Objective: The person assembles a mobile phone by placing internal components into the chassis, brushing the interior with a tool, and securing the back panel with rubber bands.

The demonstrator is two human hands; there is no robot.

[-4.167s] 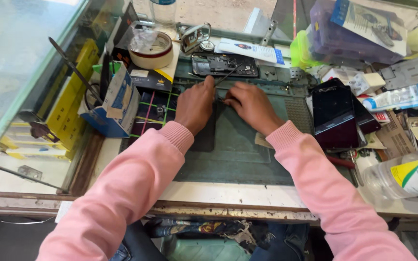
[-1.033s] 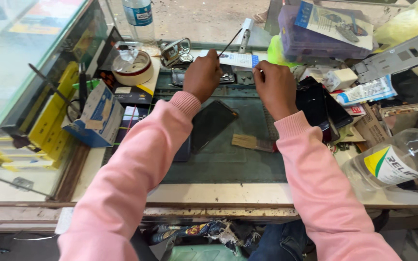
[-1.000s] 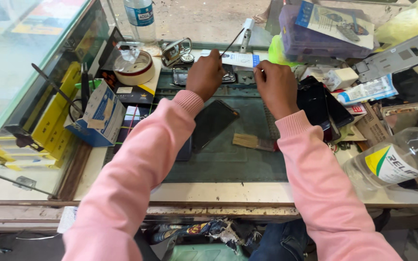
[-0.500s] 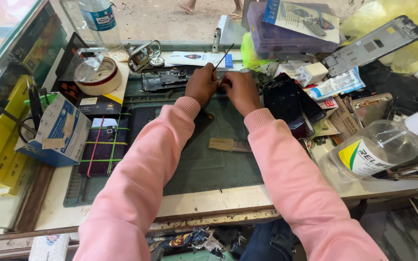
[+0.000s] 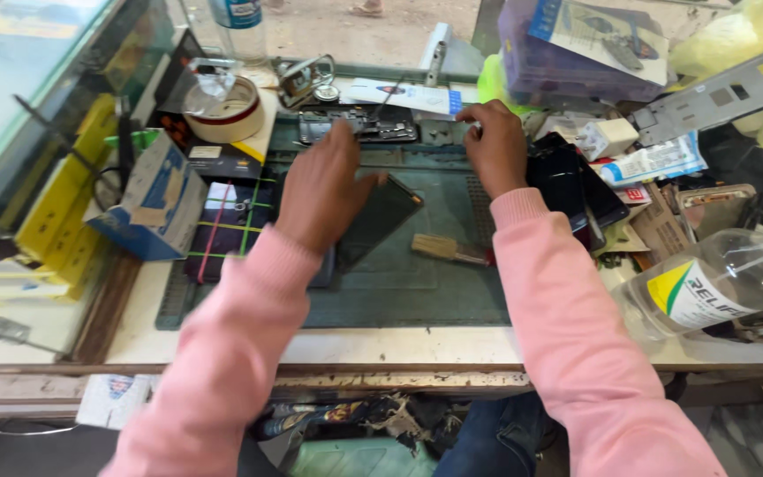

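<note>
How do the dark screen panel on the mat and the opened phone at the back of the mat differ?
The screen panel is smooth, plain and dark; the opened phone shows exposed metal parts inside. The panel lies tilted beside the left hand; the phone lies crosswise beyond both hands, the right hand near it. Both lie flat on the green mat.

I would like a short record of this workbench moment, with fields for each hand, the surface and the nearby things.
left hand: over the work mat, fingers reaching toward the opened phone; beside a dark phone screen panel
right hand: resting at the far edge of the mat
surface: green work mat
nearby: small brush, tape roll, blue box, clear plastic bottle
</note>
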